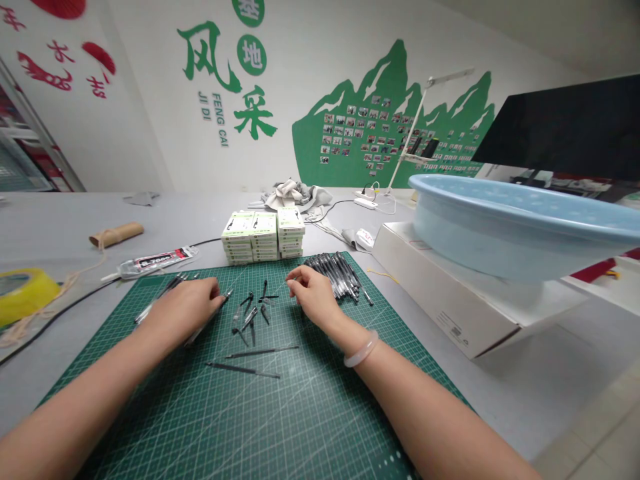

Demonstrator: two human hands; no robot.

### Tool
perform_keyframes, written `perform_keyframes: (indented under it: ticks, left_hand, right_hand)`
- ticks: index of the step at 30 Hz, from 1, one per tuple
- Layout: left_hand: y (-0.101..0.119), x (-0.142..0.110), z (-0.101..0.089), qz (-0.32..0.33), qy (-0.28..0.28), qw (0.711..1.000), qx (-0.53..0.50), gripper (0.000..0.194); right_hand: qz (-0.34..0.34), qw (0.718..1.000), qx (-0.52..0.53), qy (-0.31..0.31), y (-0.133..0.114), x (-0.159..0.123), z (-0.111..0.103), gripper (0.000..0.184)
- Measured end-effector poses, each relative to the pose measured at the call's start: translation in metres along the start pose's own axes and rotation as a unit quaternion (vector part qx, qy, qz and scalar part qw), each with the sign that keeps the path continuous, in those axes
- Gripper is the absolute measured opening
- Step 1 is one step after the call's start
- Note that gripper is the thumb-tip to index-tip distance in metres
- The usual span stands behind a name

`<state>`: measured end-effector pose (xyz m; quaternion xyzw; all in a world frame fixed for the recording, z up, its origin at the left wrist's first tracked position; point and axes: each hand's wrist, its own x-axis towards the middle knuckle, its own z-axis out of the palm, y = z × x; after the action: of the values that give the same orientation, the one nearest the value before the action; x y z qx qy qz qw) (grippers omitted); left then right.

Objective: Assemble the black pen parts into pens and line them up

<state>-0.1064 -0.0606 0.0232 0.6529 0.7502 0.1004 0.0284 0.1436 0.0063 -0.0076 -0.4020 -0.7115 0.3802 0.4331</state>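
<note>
My left hand (180,308) is closed round a slim clear pen barrel (227,295), whose tip pokes out past the thumb. Beside and partly under that hand lie more clear barrels (163,292), some hidden by it. Over the far middle of the green cutting mat (320,413), my right hand (316,297) has thumb and fingers pinched together; whatever they hold is too small to make out. Between the hands are scattered several small black pen parts (251,313). Two thin pen refills (263,351) lie nearer me. A row of black pens (340,273) rests just beyond my right hand.
Stacked small white-green boxes (253,233) stand at the mat's far edge. Rightward, a blue basin (500,233) sits on a white carton (445,300). At left are a yellow tape roll (25,293), a plastic packet (157,261), a bamboo piece (117,235) and a black cable.
</note>
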Motion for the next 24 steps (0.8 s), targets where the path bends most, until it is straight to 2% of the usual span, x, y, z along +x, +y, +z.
perform_keyframes:
  ticks: [2,4,7,9,12,14,16,19,24]
  left_hand:
    - [0.018,-0.006,-0.002,0.032,-0.008,0.999,-0.041,0.024]
    - [0.035,-0.012,0.0,0.068,-0.045,0.994,-0.079,0.02]
    - [0.046,-0.014,0.005,0.092,-0.048,0.991,-0.085,0.019]
    - [0.038,-0.009,0.003,0.082,-0.018,0.994,-0.067,0.02]
    - [0.004,0.004,-0.005,0.014,0.022,0.999,-0.026,0.021]
    - [-0.021,0.011,-0.009,-0.041,0.015,0.999,0.006,0.023]
    - [-0.036,0.014,-0.009,-0.066,-0.006,0.998,0.02,0.025]
    - [-0.033,0.013,-0.004,-0.051,-0.017,0.999,0.011,0.026]
    - [-0.003,0.005,0.007,-0.003,-0.056,0.998,-0.004,0.023]
  right_hand:
    - [0.0,1.0,0.002,-0.002,-0.001,-0.001,0.002,0.009]
    - [0.003,1.0,0.008,-0.004,-0.004,-0.002,0.002,0.009]
    - [0.006,1.0,0.022,-0.013,-0.008,-0.003,0.002,0.01]
    - [0.01,0.999,0.031,-0.019,-0.01,-0.005,0.002,0.01]
    - [0.015,0.999,0.04,-0.026,-0.013,-0.006,0.002,0.01]
    - [0.015,0.999,0.043,-0.028,-0.013,-0.006,0.003,0.01]
    - [0.017,0.998,0.048,-0.03,-0.012,-0.006,0.003,0.01]
    - [0.023,0.998,0.06,-0.025,-0.012,-0.005,0.003,0.01]
    - [0.038,0.995,0.09,-0.015,-0.02,-0.004,-0.002,0.009]
